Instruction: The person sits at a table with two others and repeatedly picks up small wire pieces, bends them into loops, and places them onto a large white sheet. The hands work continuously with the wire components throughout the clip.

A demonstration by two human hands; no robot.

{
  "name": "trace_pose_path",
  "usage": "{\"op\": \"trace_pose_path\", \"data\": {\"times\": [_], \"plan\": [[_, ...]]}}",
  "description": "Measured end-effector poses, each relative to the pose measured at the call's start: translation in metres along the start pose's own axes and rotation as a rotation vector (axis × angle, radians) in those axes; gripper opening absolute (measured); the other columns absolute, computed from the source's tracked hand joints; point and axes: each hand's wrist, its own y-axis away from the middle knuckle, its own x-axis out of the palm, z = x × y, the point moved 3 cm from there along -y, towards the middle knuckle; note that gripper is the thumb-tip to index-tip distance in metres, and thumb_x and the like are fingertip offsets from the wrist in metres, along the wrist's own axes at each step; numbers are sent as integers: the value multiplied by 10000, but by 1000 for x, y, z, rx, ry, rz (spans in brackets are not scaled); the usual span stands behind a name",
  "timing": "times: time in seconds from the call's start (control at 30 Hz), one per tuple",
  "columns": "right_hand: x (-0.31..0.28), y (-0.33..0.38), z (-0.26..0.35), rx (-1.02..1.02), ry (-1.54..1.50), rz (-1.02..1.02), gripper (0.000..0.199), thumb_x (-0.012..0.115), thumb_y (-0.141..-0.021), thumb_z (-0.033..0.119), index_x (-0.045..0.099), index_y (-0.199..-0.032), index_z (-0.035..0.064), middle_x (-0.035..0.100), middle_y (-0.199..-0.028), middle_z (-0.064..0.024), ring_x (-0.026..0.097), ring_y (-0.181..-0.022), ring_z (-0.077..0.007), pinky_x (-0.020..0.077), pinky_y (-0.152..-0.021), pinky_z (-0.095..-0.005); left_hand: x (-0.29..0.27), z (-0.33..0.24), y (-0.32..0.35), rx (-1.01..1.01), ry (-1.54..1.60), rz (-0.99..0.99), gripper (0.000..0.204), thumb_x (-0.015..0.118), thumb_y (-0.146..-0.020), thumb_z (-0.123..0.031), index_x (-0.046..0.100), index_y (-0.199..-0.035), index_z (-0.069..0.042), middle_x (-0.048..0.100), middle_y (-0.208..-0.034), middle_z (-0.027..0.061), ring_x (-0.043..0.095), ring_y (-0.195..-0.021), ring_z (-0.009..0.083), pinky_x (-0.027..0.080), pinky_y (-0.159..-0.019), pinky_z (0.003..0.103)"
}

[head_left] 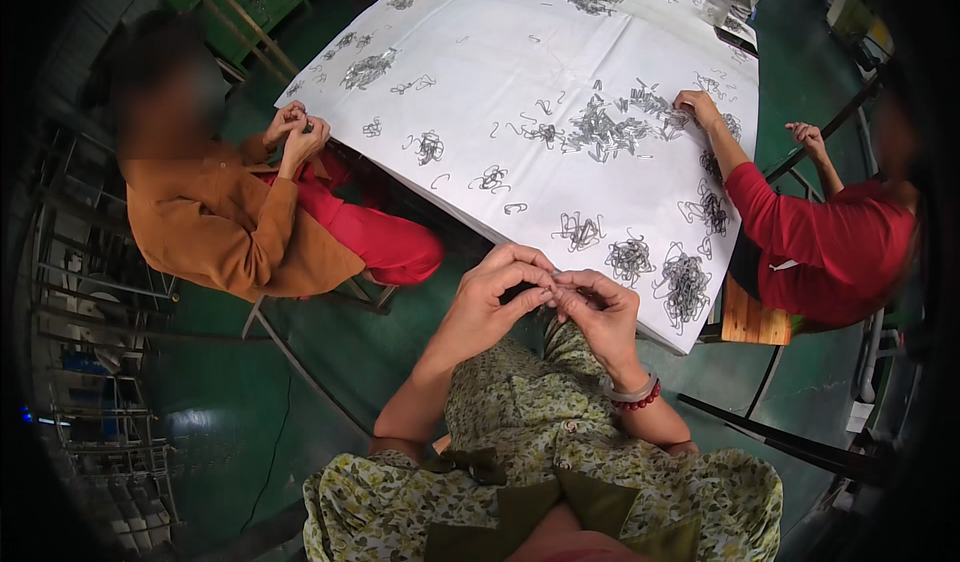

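My left hand (503, 297) and my right hand (597, 307) meet fingertip to fingertip over my lap, just off the near edge of the white-covered table (440, 222). Both are closed in a pinch. Whatever lies between the fingertips is too small and too covered to make out. Beyond my hands, on the table, are a loose pile of thin dark wire hooks (578, 230), a rounder pile of hooks (630, 259) and a larger heap of hooks (685, 290) near the right corner.
A heap of short grey metal pieces (605, 127) lies mid-table. At the left a person in a brown top (210, 222) holds both hands together; at the right a person in red (820, 232) reaches onto the table. A wooden stool (752, 314) stands at the right.
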Motion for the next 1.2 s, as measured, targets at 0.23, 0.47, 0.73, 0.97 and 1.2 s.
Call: {"op": "trace_pose_path", "data": {"times": [0.23, 0.47, 0.73, 0.97, 1.2], "plan": [[0, 1, 0, -30, 119, 28, 181, 631, -872, -42, 655, -1051, -56, 670, -900, -79, 635, -776, -92, 507, -608, -204, 10, 5, 7, 20, -104, -156, 107, 673, -830, 11, 651, -934, 11, 646, -1011, 115, 622, -920, 183, 498, -792, 293], [-35, -42, 6, -314, 455, -128, 221, 659, -833, -17, 698, -1049, 11, 694, -903, -85, 637, -790, -120, 510, -681, -240, 17, 18, 5, -144, 133, -307, 58, 597, -894, 31, 601, -950, 46, 691, -936, 121, 631, -895, 146, 492, -834, 278], [-152, -219, -40, -289, 1200, -76, 188, 602, -803, -19, 698, -963, -34, 643, -955, -204, 616, -837, -296, 503, -736, -348, 18, 40, 0, -162, 111, -258, 99, 607, -849, 100, 617, -924, 37, 681, -922, 122, 636, -851, 164, 512, -756, 266], [-149, -239, -72, -386, 1530, 87, 172, 538, -730, -82, 634, -873, -72, 595, -1050, -276, 570, -1055, -398, 496, -915, -424, 18, 44, 3, -194, 153, -294, 87, 602, -850, 103, 608, -908, 38, 678, -916, 118, 629, -851, 171, 504, -771, 272], [-158, -235, -69, -278, 1561, 38, 139, 507, -797, -14, 620, -877, -21, 583, -954, -210, 556, -985, -365, 500, -847, -417, 17, 35, 6, -206, 167, -305, 41, 613, -881, 47, 611, -920, 34, 679, -921, 101, 613, -854, 127, 492, -786, 253]]}}
